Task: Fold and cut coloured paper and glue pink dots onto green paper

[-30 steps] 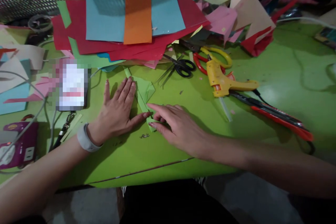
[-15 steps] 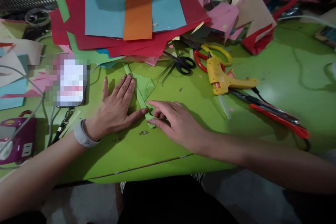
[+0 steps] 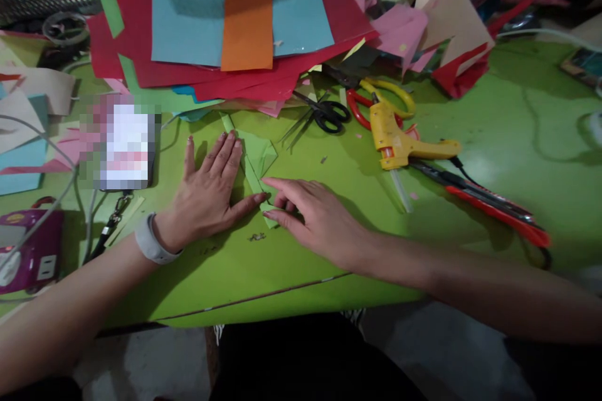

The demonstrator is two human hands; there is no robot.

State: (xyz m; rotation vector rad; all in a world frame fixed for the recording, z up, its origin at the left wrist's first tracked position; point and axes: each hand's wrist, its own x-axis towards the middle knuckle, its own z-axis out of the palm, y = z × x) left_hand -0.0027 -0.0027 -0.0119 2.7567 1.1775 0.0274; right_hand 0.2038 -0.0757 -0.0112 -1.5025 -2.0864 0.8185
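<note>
A narrow folded piece of light green paper (image 3: 258, 151) lies on the green table. My left hand (image 3: 207, 185) is flat over its left side, fingers stretched out, with the thumb pressing near the paper's lower end. From the right, my right hand (image 3: 313, 216) meets that same lower end. Its index finger points along the paper's edge, while the thumb and curled fingers close around the bottom tip. Part of the paper is hidden under my fingers. Just above the right hand are black scissors (image 3: 329, 116).
A yellow glue gun (image 3: 392, 138), a red cutter knife (image 3: 493, 207) and red-and-yellow-handled scissors (image 3: 395, 94) lie to the right. Stacked red (image 3: 132, 44) and blue sheets (image 3: 188, 19) stand behind. A phone (image 3: 126, 147) and a purple device (image 3: 35, 244) with cables are on the left.
Both hands stay almost still on the green paper. The view has shifted very slightly.
</note>
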